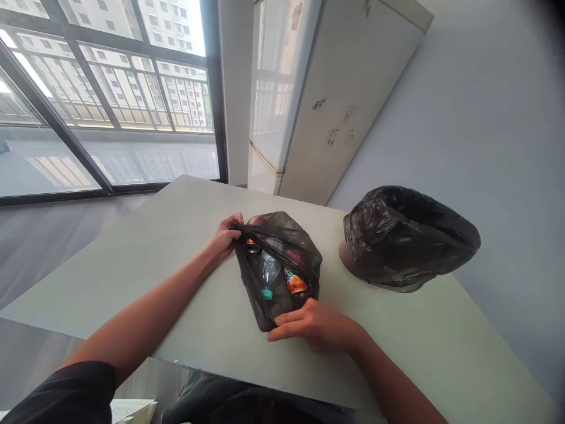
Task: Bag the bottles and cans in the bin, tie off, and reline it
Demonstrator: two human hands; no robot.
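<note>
Left hand clenches bunched black bag, mid-frame; right hand half-curled at lower edge, grip unclear. Best held taut.

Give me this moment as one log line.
left hand: gripping black bag | right hand: at bag's near edge | inside: green-capped bottle, orange can | beside: second black bag | surface: table
</note>
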